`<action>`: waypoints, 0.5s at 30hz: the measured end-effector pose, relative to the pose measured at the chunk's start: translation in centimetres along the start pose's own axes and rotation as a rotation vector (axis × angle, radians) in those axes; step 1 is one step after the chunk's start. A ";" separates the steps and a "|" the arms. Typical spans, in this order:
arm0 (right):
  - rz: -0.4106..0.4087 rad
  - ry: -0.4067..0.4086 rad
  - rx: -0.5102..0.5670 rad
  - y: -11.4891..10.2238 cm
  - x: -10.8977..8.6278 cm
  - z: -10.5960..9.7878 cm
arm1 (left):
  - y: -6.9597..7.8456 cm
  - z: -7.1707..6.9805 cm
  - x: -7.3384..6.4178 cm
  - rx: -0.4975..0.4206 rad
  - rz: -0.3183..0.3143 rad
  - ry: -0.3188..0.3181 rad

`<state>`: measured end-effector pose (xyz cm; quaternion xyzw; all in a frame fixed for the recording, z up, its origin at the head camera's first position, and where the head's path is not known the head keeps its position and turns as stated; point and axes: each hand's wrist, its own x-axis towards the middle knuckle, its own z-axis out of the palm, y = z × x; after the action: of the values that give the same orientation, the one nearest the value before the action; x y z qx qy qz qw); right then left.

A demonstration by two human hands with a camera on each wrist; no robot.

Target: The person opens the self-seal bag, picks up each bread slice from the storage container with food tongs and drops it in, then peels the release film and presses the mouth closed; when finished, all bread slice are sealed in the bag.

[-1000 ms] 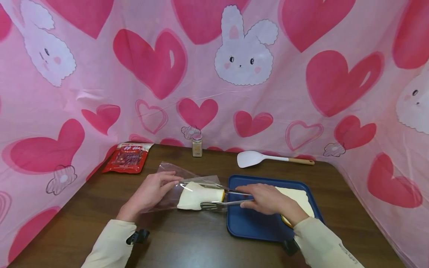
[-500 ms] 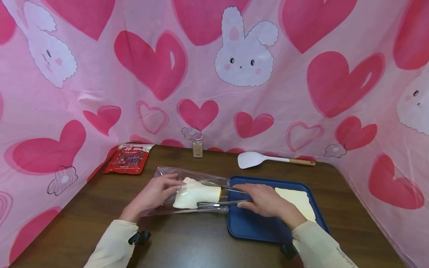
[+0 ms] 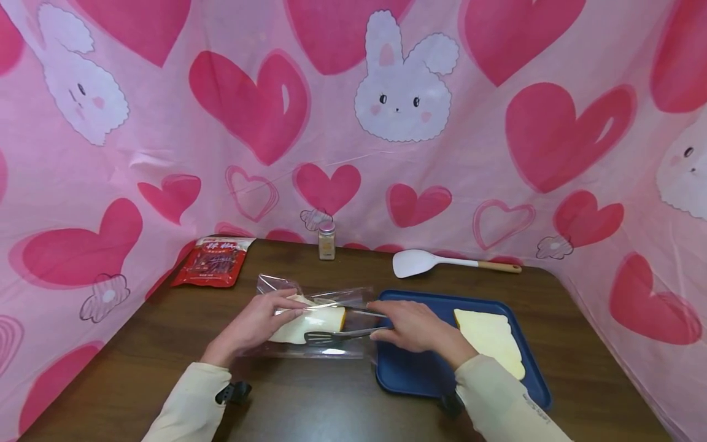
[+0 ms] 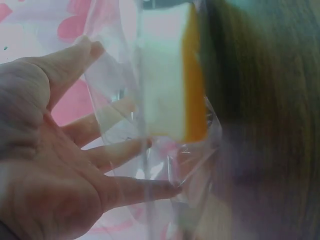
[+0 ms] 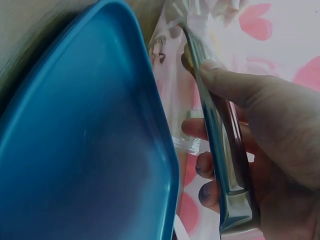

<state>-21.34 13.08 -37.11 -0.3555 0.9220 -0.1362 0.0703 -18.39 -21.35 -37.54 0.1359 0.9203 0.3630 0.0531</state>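
A slice of bread [image 3: 317,320] with a yellow crust lies inside a clear plastic bag [image 3: 350,348] at the table's middle. My left hand [image 3: 256,320] rests its fingers on the bag's left part; in the left wrist view its fingers [image 4: 135,192] are extended and spread against the film, thumb apart. My right hand [image 3: 411,322] grips metal tongs [image 5: 222,145], thumb on one arm and fingers on the other. The tongs' slotted ends reach into the bag, one along each side of the slice. A second bread slice [image 3: 491,341] lies on the blue tray [image 3: 409,371].
Behind the tray lies a white spatula [image 3: 414,263] with a wooden handle. A small seasoning jar [image 3: 327,242] stands at the back, and a red food packet [image 3: 214,263] lies at the back left. Pink patterned cloth walls [image 3: 342,123] enclose the table's back and sides.
The right hand and tongs have moved left, carrying the slice deeper into the bag. The left fingers now overlap the slice's left end. More of the tray's slice shows.
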 end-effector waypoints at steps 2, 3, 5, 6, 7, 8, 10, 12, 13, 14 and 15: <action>-0.013 -0.003 -0.020 -0.2 0.3 0.1 | 0.1 -0.2 0.0 -0.005 -0.003 0.010; -0.014 -0.006 -0.026 -0.2 0.4 0.1 | 0.1 -0.3 0.0 -0.002 -0.001 0.019; -0.013 -0.012 -0.036 -0.3 0.4 0.1 | 0.3 -0.5 -0.1 -0.009 -0.005 0.038; -0.012 -0.016 -0.040 -0.3 0.4 0.1 | 0.3 -0.6 -0.2 -0.004 -0.002 0.051; -0.012 -0.018 -0.042 -0.3 0.4 0.0 | 0.4 -0.7 -0.3 0.001 0.000 0.061; -0.012 -0.021 -0.042 -0.3 0.4 0.0 | 0.5 -0.9 -0.3 0.005 0.007 0.069; -0.009 -0.026 -0.041 -0.3 0.4 -0.1 | 0.6 -1.1 -0.4 0.005 0.008 0.085; -0.004 -0.035 -0.032 -0.3 0.3 -0.2 | 0.8 -1.3 -0.5 0.018 0.018 0.104; 0.000 -0.040 -0.027 -0.3 0.4 -0.3 | 0.8 -1.4 -0.5 0.016 0.019 0.113; 0.007 -0.046 -0.021 -0.4 0.4 -0.3 | 0.9 -1.4 -0.6 0.020 0.028 0.123; 0.015 -0.053 -0.017 -0.4 0.4 -0.4 | 0.9 -1.5 -0.6 0.016 0.024 0.132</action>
<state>-21.49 12.62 -36.62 -0.3526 0.9237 -0.1181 0.0927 -17.91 -21.83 -35.83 0.1228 0.9231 0.3642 -0.0133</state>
